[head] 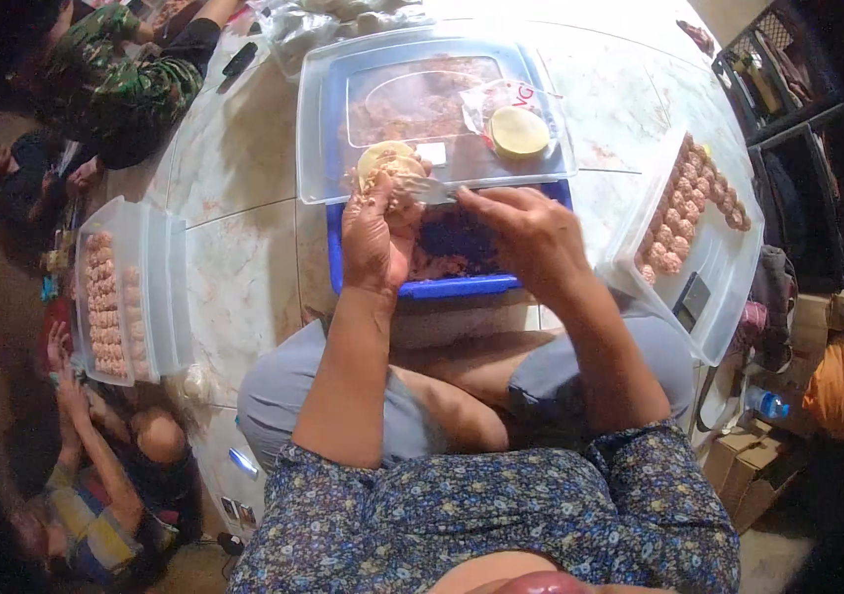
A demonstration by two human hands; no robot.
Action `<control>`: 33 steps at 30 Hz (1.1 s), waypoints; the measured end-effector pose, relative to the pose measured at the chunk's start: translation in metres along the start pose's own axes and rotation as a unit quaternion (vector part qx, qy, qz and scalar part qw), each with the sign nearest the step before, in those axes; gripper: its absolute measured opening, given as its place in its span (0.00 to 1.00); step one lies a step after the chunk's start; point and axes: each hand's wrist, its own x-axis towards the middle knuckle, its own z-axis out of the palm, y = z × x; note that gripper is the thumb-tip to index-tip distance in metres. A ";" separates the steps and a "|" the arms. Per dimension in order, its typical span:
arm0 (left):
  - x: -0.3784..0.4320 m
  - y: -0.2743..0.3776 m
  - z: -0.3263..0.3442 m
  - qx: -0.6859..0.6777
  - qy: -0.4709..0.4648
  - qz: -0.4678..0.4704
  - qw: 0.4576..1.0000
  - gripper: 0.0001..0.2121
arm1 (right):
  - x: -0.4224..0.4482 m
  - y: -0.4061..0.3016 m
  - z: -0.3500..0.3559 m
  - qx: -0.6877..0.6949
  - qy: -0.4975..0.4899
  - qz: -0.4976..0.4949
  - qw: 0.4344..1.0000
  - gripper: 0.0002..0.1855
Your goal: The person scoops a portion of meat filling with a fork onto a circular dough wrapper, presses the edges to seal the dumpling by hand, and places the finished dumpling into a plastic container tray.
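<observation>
My left hand [371, 241] holds a round, pale yellow dumpling wrapper [374, 156] up over the tub, with pinkish minced filling [401, 169] on it and on my fingers. My right hand [533, 226] grips a flat metal utensil [433, 191], perhaps a spreader or spoon, whose end reaches the filling. Below both hands is a blue plastic tub [429, 288] with minced mixture inside. A translucent lid [320, 160] covers its far part. On that lid rests a stack of round wrappers [520, 132] beside a crumpled plastic bag [475, 108] that bears red printing.
At the right, a clear plastic box [715, 297] holds rows of filled dumplings [678, 223] and a dark flat object [689, 297]. Another box [181, 297] with dumplings stands at the left. Other people sit along the left side. Plastic bags [303, 30] lie at the back.
</observation>
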 end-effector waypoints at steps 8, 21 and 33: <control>-0.008 -0.001 0.012 -0.032 -0.099 -0.032 0.994 0.22 | -0.002 0.015 0.000 0.042 0.028 0.037 0.998 0.22; -0.007 0.004 0.006 -0.142 -0.067 -0.039 0.987 0.49 | -0.006 -0.006 0.013 0.083 0.004 0.039 0.996 0.22; -0.009 0.010 0.011 -0.170 -0.042 -0.024 0.984 0.49 | -0.005 0.018 0.021 0.155 0.045 0.047 0.986 0.09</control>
